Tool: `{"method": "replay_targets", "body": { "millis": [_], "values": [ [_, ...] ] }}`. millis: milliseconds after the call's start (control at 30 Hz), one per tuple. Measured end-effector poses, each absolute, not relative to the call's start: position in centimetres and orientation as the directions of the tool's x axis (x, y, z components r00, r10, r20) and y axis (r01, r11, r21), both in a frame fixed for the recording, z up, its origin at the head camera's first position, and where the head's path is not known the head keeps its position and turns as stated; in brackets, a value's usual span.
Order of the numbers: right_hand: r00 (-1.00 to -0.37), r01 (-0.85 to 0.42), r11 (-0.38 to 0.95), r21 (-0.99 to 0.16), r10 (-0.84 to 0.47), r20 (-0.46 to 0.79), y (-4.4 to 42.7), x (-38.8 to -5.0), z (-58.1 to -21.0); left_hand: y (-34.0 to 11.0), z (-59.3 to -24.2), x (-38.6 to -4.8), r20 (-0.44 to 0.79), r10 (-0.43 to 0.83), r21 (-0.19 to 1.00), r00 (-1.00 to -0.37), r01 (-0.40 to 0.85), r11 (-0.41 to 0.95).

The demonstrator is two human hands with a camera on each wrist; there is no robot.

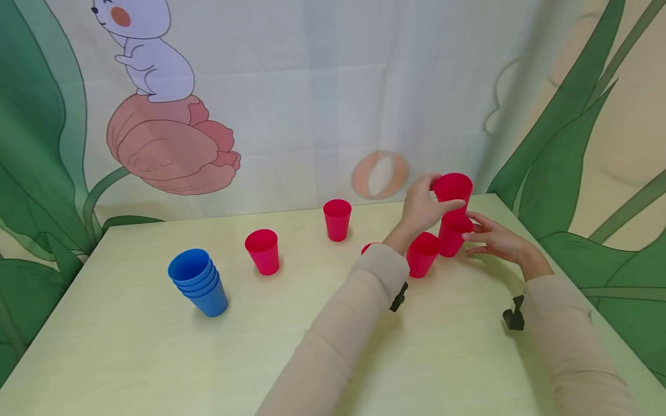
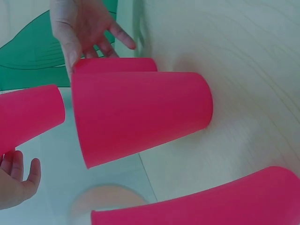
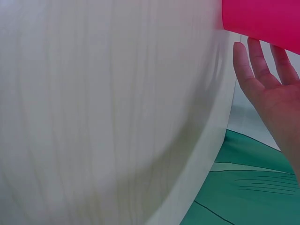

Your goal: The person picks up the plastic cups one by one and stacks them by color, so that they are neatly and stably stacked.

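Note:
My left hand (image 1: 422, 205) holds a red cup (image 1: 454, 192) by its sides, raised above the table. This raised cup (image 2: 30, 115) is at the left edge of the left wrist view, with the left fingers (image 2: 18, 165) against it. Lower down, an upright red cup (image 1: 450, 236) stands on the table. The right hand (image 1: 494, 238) touches its right side, fingers spread and fairly straight; the right wrist view shows this hand (image 3: 276, 93) with fingertips at a cup (image 3: 265, 21). Just left stands another red cup (image 1: 422, 255), which fills the middle of the left wrist view.
Another red cup (image 1: 372, 247) is mostly hidden behind the left forearm. Farther left stand two upright red cups (image 1: 337, 221) (image 1: 263, 254) and a stack of blue cups (image 1: 210, 294). A printed curtain (image 1: 291, 115) hangs behind the table (image 1: 130, 346).

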State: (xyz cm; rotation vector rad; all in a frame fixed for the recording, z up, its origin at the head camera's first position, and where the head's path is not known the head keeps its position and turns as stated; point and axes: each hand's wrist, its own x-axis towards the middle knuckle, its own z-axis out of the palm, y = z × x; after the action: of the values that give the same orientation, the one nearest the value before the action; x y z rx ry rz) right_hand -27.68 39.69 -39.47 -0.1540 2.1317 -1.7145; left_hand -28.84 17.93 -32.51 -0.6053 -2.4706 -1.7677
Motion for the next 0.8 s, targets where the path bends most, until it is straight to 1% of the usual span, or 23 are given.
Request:
{"method": "replay_targets", "body": {
  "millis": [200,433,800],
  "values": [
    [-0.916,0.166,0.238,-0.957,-0.323,-0.239,39.7,-27.5,-39.3,18.6,-33.0,-28.9,0.26,0.313,0.88,-0.914,0.357,0.312],
    [-0.919,0.154,0.248,-0.957,-0.32,-0.231,39.6,-27.5,-39.4,18.8,-33.6,-29.1,0.232,0.32,0.88,-0.919,0.339,0.334],
    [-0.918,0.139,0.252,-0.958,-0.329,-0.22,39.9,-27.8,-39.8,19.3,-34.5,-29.2,0.197,0.336,0.805,-0.921,0.348,0.481]
  ]
}}
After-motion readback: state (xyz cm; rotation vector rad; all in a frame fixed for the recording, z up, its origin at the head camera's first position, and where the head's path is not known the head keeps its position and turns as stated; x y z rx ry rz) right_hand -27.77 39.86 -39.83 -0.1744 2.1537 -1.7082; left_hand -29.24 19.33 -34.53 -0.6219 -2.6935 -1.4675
